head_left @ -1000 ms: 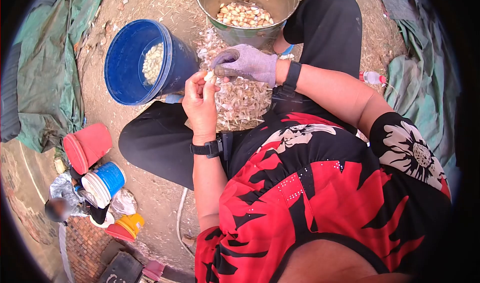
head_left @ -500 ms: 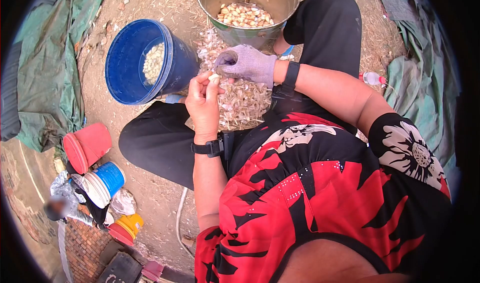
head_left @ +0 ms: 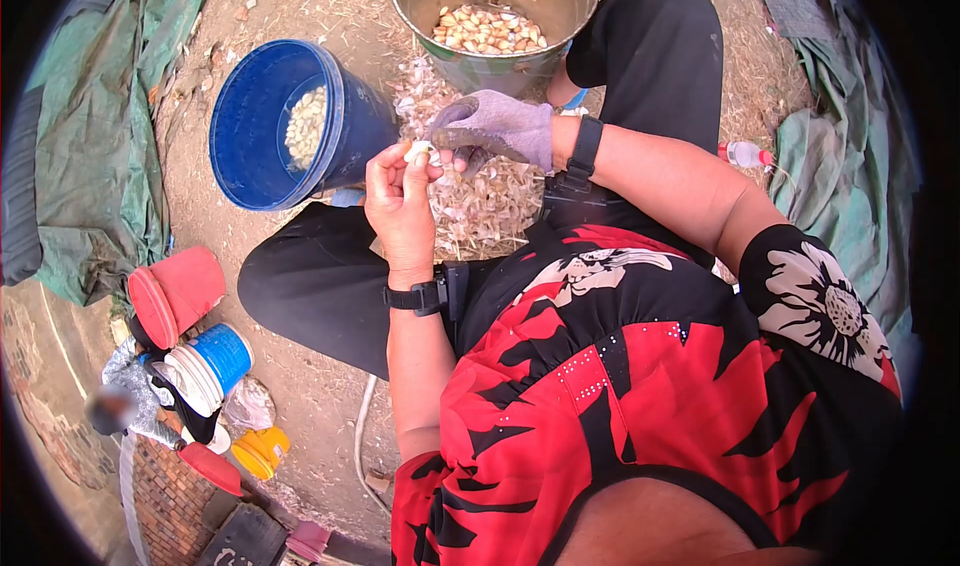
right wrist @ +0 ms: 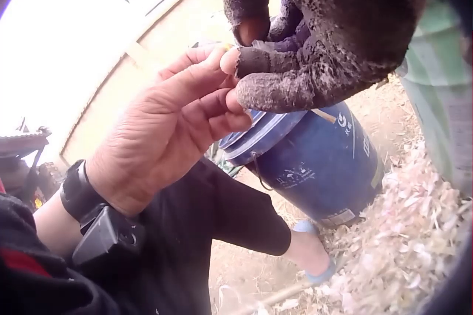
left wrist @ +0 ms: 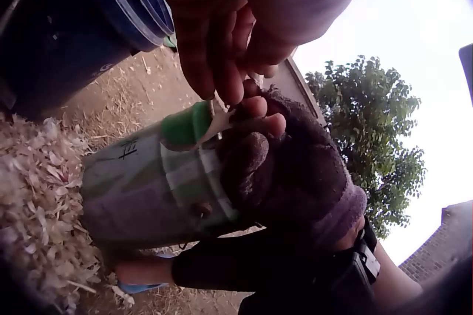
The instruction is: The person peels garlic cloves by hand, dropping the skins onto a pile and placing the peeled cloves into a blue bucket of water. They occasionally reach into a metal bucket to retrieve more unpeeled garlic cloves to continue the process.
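Between thumb and fingers, my bare left hand (head_left: 402, 206) pinches a pale garlic clove (head_left: 421, 152) at the middle of the head view. My right hand (head_left: 508, 129), in a worn purple-grey glove with bare fingertips showing, meets it from the other side. In the left wrist view, a thin flap of whitish garlic skin (left wrist: 217, 124) hangs at the gloved hand's fingertips. The right wrist view shows the gloved fingers (right wrist: 277, 91) curled up against the left fingertips, which mostly hide the clove. Under both hands lies a heap of loose garlic skins (head_left: 482, 206).
A blue bucket (head_left: 365, 131) with peeled cloves stands left of the hands. Farther off, a metal pail (head_left: 505, 71) holds unpeeled cloves and a stick. Black-trousered legs (head_left: 310, 286) flank the heap. Behind left, a person (head_left: 135, 396) sits among red, blue and yellow buckets. Green tarps (head_left: 110, 146) edge the ground.
My gloved thumb and fingers have shifted around the clove, and a whitish flap now shows on it. My left hand barely moves. Behind, a red container has come apart from the yellow bucket.
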`<act>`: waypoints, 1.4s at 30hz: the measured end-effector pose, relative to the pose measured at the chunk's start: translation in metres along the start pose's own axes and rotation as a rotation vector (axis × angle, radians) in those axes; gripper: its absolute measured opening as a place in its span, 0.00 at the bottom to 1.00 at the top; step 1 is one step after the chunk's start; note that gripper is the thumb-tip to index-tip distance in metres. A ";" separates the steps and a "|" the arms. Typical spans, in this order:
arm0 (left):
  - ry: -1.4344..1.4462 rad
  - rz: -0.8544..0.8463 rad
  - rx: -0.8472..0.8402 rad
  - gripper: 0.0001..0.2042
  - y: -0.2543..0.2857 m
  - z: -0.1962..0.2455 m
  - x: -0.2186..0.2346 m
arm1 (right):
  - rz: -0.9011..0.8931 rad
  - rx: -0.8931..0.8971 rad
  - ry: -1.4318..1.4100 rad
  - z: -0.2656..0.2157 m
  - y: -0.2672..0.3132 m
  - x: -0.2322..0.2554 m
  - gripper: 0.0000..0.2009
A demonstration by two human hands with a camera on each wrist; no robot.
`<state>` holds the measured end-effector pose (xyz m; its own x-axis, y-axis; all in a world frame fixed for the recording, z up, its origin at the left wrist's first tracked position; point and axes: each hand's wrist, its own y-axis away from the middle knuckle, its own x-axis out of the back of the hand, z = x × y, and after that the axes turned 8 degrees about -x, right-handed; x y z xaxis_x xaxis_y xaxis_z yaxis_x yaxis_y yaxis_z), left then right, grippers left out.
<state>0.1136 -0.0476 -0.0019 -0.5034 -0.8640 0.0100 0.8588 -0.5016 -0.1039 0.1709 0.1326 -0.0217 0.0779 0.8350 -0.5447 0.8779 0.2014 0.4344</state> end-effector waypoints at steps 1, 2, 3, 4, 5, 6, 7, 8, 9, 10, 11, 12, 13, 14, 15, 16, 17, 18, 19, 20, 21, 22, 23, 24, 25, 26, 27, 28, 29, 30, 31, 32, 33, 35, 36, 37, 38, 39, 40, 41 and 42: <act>-0.061 -0.010 0.026 0.08 0.000 0.001 0.001 | 0.009 -0.013 0.024 0.000 -0.001 0.000 0.16; -0.122 -0.019 0.051 0.07 0.000 0.002 0.001 | 0.018 -0.026 0.049 -0.001 -0.001 0.000 0.16; -0.122 -0.019 0.053 0.07 0.000 0.001 0.001 | 0.019 -0.027 0.048 -0.001 -0.001 0.000 0.16; -0.124 -0.023 0.053 0.07 0.001 0.000 0.001 | 0.029 -0.017 0.072 -0.002 -0.001 -0.001 0.15; -0.126 -0.025 0.054 0.07 0.001 -0.001 0.001 | 0.038 -0.006 0.096 -0.001 -0.001 -0.001 0.15; -0.126 -0.025 0.055 0.07 0.002 -0.003 0.001 | 0.038 -0.007 0.096 -0.001 -0.001 -0.002 0.15; -0.138 -0.029 0.032 0.07 0.002 -0.005 0.001 | 0.028 -0.007 0.073 -0.001 0.000 -0.002 0.15; -0.151 -0.033 0.009 0.08 0.003 -0.007 0.001 | 0.019 -0.006 0.050 0.000 0.000 -0.002 0.15; -0.151 -0.033 0.009 0.08 0.003 -0.007 0.001 | 0.018 -0.006 0.050 0.000 -0.001 -0.001 0.15; -0.154 -0.037 0.001 0.08 0.003 -0.007 0.002 | 0.011 -0.009 0.033 0.001 -0.003 0.000 0.15; -0.158 -0.041 -0.007 0.08 0.003 -0.007 0.002 | 0.004 -0.011 0.016 0.002 -0.004 0.001 0.15; -0.157 -0.040 -0.008 0.08 0.003 -0.008 0.002 | 0.003 -0.012 0.017 0.000 -0.001 -0.001 0.15; -0.144 -0.040 -0.010 0.08 0.002 -0.009 0.002 | 0.032 0.009 0.038 -0.003 0.002 -0.005 0.14; -0.130 -0.040 -0.011 0.08 0.002 -0.010 0.002 | 0.061 0.030 0.060 -0.004 0.004 -0.007 0.13; -0.130 -0.039 -0.012 0.08 0.002 -0.009 0.002 | 0.061 0.030 0.060 -0.003 0.003 -0.006 0.13; -0.148 -0.041 -0.003 0.08 0.003 -0.007 0.002 | 0.045 0.033 0.083 -0.001 0.001 -0.003 0.12; -0.165 -0.043 0.006 0.08 0.003 -0.006 0.002 | 0.030 0.036 0.105 0.000 0.000 -0.001 0.12; -0.165 -0.043 0.005 0.08 0.003 -0.007 0.003 | 0.030 0.036 0.105 -0.001 0.000 -0.002 0.12; -0.181 -0.045 -0.003 0.08 0.003 -0.008 0.003 | 0.050 0.021 0.106 -0.002 0.000 -0.004 0.11; -0.198 -0.048 -0.011 0.08 0.003 -0.009 0.004 | 0.069 0.006 0.107 -0.003 0.000 -0.004 0.10; -0.198 -0.048 -0.011 0.08 0.003 -0.008 0.004 | 0.069 0.006 0.106 -0.003 0.000 -0.004 0.10; -0.258 -0.065 -0.028 0.08 0.010 -0.003 0.006 | 0.080 0.010 0.114 0.003 0.002 -0.008 0.10; -0.310 -0.082 -0.057 0.08 0.011 -0.002 0.005 | 0.096 0.023 0.133 0.004 0.002 -0.008 0.10; -0.310 -0.083 -0.058 0.08 0.011 -0.002 0.005 | 0.097 0.024 0.132 0.006 0.000 -0.007 0.10; -0.352 -0.095 -0.069 0.08 0.011 -0.003 0.006 | 0.100 0.064 0.166 0.009 -0.001 -0.006 0.11; -0.394 -0.106 -0.080 0.08 0.011 -0.003 0.006 | 0.102 0.105 0.199 0.010 -0.002 -0.004 0.12; -0.394 -0.106 -0.080 0.08 0.011 -0.003 0.005 | 0.102 0.106 0.199 0.010 -0.003 -0.005 0.12; -0.329 -0.086 -0.059 0.08 0.012 -0.003 0.004 | 0.103 0.130 0.201 0.010 -0.003 -0.005 0.12; -0.265 -0.066 -0.038 0.08 0.012 -0.004 0.002 | 0.103 0.154 0.203 0.011 -0.003 -0.006 0.12; -0.265 -0.067 -0.039 0.08 0.011 -0.004 0.001 | 0.103 0.155 0.204 0.011 -0.003 -0.006 0.12; -0.066 -0.028 -0.003 0.08 0.010 -0.003 0.000 | 0.092 0.139 0.138 0.011 -0.004 -0.006 0.12; 0.133 0.011 0.034 0.09 0.009 -0.003 -0.001 | 0.081 0.123 0.072 0.011 -0.004 -0.007 0.12; 0.139 0.009 0.023 0.09 0.001 -0.006 -0.003 | 0.084 0.130 0.082 0.008 -0.008 -0.001 0.12; 0.016 0.027 0.043 0.11 -0.001 -0.003 0.000 | -0.041 0.157 -0.111 0.010 -0.009 0.000 0.12; 0.016 0.028 0.042 0.11 -0.002 -0.002 0.001 | -0.043 0.158 -0.111 0.012 -0.010 0.002 0.12; -0.033 -0.007 0.056 0.13 -0.002 -0.001 0.002 | -0.104 0.148 -0.173 0.013 -0.011 0.005 0.14; -0.082 -0.043 0.070 0.14 -0.002 0.000 0.003 | -0.164 0.138 -0.235 0.015 -0.012 0.008 0.17; -0.082 -0.043 0.070 0.14 -0.002 0.000 0.003 | -0.165 0.138 -0.235 0.013 -0.012 0.007 0.17; -0.083 -0.068 0.092 0.15 -0.001 0.000 0.003 | -0.130 0.141 -0.162 0.011 -0.012 0.006 0.17; -0.084 -0.094 0.114 0.17 -0.001 0.000 0.003 | -0.095 0.143 -0.088 0.010 -0.012 0.006 0.16; -0.084 -0.094 0.114 0.17 0.000 0.001 0.002 | -0.095 0.143 -0.089 0.008 -0.011 0.005 0.16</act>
<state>0.1124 -0.0488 -0.0012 -0.5767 -0.8111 0.0980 0.8157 -0.5782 0.0147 0.1652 0.1306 -0.0348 0.0276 0.7662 -0.6420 0.9412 0.1965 0.2749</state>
